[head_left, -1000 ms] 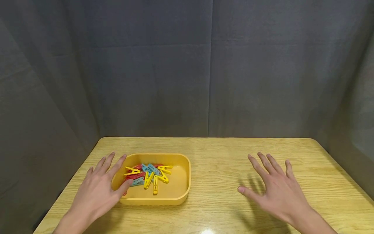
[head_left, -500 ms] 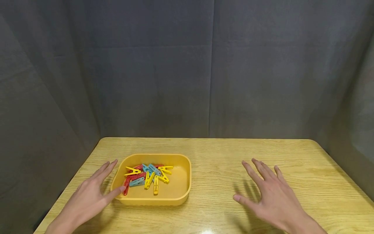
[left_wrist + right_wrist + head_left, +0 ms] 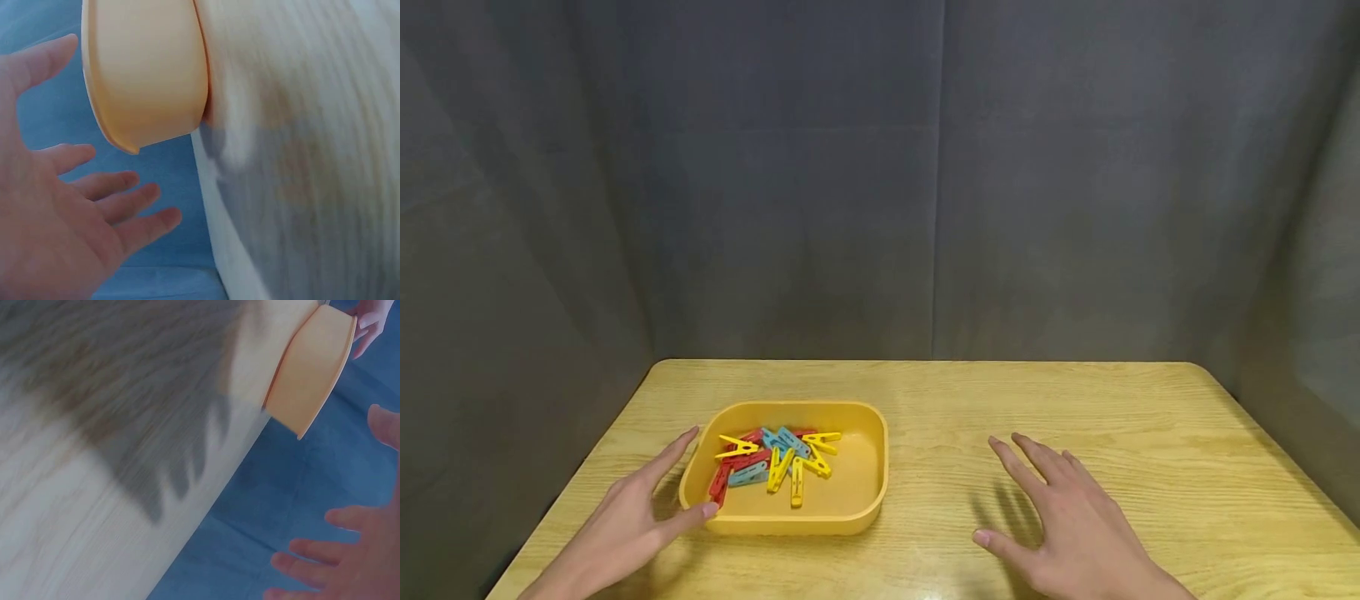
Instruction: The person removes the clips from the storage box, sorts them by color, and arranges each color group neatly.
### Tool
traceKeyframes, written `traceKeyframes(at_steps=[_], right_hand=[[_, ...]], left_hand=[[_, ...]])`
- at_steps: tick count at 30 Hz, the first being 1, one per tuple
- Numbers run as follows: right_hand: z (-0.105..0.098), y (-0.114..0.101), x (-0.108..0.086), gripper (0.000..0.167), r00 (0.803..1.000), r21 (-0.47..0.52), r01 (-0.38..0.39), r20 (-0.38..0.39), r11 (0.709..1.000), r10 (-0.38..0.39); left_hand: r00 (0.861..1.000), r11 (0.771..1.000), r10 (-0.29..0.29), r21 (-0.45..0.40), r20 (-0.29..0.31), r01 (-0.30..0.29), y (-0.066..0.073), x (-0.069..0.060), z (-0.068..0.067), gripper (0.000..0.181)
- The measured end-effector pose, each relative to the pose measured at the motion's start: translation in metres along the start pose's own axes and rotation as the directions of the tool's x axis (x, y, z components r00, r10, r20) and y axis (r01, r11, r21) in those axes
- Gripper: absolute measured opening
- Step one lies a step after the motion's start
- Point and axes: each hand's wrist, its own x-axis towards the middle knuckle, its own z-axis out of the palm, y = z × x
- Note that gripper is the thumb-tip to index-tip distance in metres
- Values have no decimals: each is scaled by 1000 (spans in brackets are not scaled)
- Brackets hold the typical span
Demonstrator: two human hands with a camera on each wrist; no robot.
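Observation:
A shallow yellow plastic tray (image 3: 850,523) sits left of centre in the head view, with several clothespins lying in its left half. Among them are a yellow clothespin (image 3: 797,483), a blue clothespin (image 3: 793,443) and a red clothespin (image 3: 719,483). My left hand (image 3: 625,517) is spread at the tray's left side, thumb by the front left corner. In the left wrist view a gap shows between the fingers and the tray (image 3: 147,69). To the right of the tray, my right hand (image 3: 1067,517) hovers over the table with fingers spread, holding nothing.
The light wood table (image 3: 955,433) has rounded far corners. Grey cloth (image 3: 880,208) hangs behind it and along both sides. The right hand's shadow (image 3: 181,469) falls on the tabletop.
My left hand has drawn back off the tray's top to its left side, uncovering the red clothespin. The right hand has moved left and nearer. The tray stays in place.

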Motion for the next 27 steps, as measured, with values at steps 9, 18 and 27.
traceKeyframes(at_steps=[9, 18, 27], right_hand=[[4, -14, -1, 89, 999, 34, 32, -3, 999, -32], [2, -23, 3, 86, 998, 66, 54, 26, 996, -56], [-1, -30, 5, 80, 996, 123, 43, 74, 992, -52]], left_hand=[[999, 992, -19, -122, 30, 23, -5, 0, 6, 101], [1000, 975, -15, -219, 26, 20, -6, -2, 9, 89], [998, 935, -55, -351, 25, 60, -8, -2, 14, 83]])
